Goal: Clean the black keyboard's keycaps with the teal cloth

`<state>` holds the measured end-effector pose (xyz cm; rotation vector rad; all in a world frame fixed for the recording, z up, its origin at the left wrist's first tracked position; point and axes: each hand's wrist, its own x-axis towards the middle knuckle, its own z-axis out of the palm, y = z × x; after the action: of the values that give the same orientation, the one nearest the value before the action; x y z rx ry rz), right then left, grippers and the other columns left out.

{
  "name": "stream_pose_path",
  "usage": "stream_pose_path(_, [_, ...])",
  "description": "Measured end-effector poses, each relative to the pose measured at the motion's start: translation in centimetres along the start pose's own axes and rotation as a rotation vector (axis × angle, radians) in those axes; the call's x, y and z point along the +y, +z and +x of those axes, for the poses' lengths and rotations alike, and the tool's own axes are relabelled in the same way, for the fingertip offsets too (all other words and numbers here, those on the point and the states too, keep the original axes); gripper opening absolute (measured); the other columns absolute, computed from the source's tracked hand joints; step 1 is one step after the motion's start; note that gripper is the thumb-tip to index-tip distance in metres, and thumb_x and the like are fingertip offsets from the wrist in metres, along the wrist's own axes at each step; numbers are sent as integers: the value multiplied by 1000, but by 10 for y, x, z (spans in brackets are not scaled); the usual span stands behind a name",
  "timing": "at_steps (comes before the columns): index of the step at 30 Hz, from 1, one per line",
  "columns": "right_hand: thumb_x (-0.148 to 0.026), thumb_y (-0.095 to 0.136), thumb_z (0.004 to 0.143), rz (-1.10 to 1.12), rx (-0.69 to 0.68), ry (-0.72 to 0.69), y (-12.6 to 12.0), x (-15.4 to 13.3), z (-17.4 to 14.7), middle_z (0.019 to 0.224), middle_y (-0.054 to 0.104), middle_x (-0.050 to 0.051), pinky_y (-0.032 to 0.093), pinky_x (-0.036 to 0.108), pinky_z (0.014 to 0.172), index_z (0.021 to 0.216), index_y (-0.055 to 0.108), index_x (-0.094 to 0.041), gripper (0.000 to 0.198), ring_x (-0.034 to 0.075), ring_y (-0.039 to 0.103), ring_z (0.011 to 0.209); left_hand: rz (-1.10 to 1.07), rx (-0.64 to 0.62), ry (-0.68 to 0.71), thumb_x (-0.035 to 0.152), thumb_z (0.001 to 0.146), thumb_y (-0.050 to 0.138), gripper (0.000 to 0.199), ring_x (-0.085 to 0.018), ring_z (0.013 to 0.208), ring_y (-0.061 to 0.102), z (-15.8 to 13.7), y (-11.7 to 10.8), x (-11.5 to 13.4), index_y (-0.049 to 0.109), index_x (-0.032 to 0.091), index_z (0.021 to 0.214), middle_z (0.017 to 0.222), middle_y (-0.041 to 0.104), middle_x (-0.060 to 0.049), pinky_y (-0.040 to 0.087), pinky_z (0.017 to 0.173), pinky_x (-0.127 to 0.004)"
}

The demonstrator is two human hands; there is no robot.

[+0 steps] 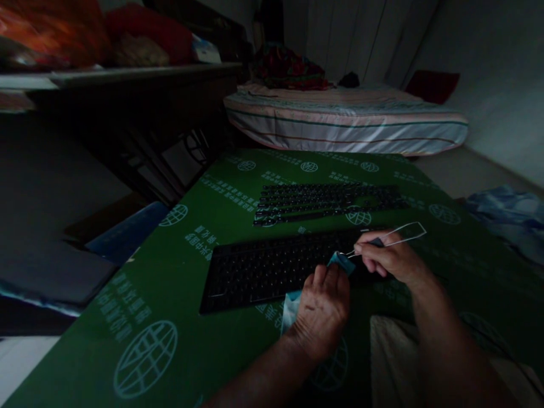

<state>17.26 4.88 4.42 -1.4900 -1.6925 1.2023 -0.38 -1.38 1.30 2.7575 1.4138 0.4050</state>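
A black keyboard base (250, 275) lies across the green board, small pale dots showing where keycaps would sit. Behind it, loose black keycaps (297, 199) are laid out in keyboard-like rows. My left hand (323, 303) is closed on a light-blue cloth (291, 310), whose other end sticks out past the fingertips over the keyboard. Between thumb and fingers, my right hand (389, 255) pinches a wire keycap puller (411, 233) with a dark grip. The puller's near wire end meets the cloth; whether it holds a keycap there is too dark to see.
The green printed board (178, 294) carries everything. A beige cloth (389, 345) lies at its front right. Beyond the far edge is a bed (348, 122). At left stand a shelf (140, 73) with bags and a blue box (127, 229). Bluish fabric (505, 215) lies at right.
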Motion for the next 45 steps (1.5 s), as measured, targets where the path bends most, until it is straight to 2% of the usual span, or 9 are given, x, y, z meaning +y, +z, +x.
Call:
stream_pose_path(8, [-40, 51, 79, -75, -35, 44, 16, 4, 11, 40, 48, -6, 28, 16, 31, 66, 58, -16, 28, 6, 38, 29, -51, 42, -33, 9, 87, 40, 27, -23, 95, 48, 1, 2, -1, 52, 12, 111, 114, 55, -9, 46, 82, -37])
stream_pose_path(23, [-41, 51, 79, -133, 6, 37, 19, 2, 11, 41, 46, -6, 30, 17, 31, 68, 60, -17, 28, 7, 40, 31, -127, 72, -35, 10, 85, 43, 27, -21, 99, 48, 2, 8, 0, 50, 13, 110, 114, 55, -8, 46, 87, -34])
stream_pose_path(33, [-39, 50, 79, -147, -102, 87, 16, 2, 8, 39, 48, -6, 27, 16, 30, 67, 59, -17, 27, 6, 38, 29, -202, 34, -16, 7, 84, 45, 28, -21, 96, 48, -10, 1, 3, 50, 14, 111, 109, 56, -6, 47, 85, -35])
stream_pose_path(45, [-43, 50, 80, -102, -182, 14, 20, 3, 9, 41, 50, -6, 29, 16, 31, 78, 61, -16, 29, 7, 40, 30, -169, 12, -74, 3, 81, 43, 28, -21, 92, 50, -12, -8, -2, 52, 15, 104, 103, 58, -6, 50, 82, -35])
